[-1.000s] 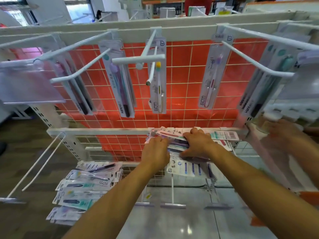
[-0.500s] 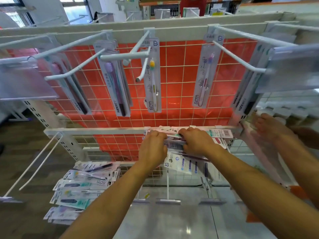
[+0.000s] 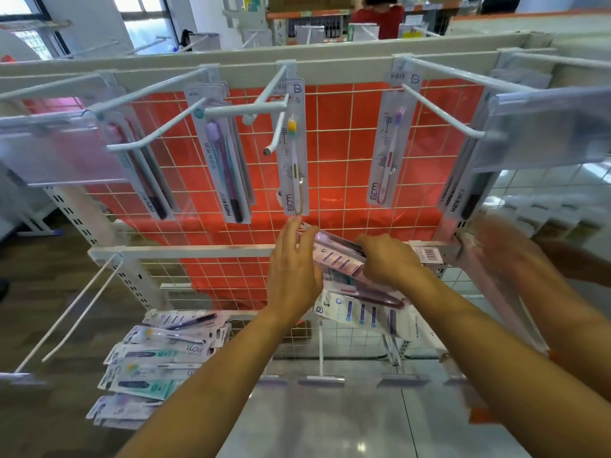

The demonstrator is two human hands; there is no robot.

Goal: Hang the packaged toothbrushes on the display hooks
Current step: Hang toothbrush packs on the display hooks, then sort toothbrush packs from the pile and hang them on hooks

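Job partly done.
Few long carded toothbrush packs (image 3: 294, 150) hang on white wire hooks (image 3: 439, 109); right hand (image 3: 390, 262) grips pink pack (image 3: 334, 256), left hand (image 3: 292, 276) grip unclear; loose pile (image 3: 158, 355) waits left.

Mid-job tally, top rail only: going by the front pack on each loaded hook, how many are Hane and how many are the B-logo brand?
Hane: 3 (far-left pack, purple-brush pack, far-right pack)
B-logo: 2 (centre pack, right-of-centre pack)
Total: 5
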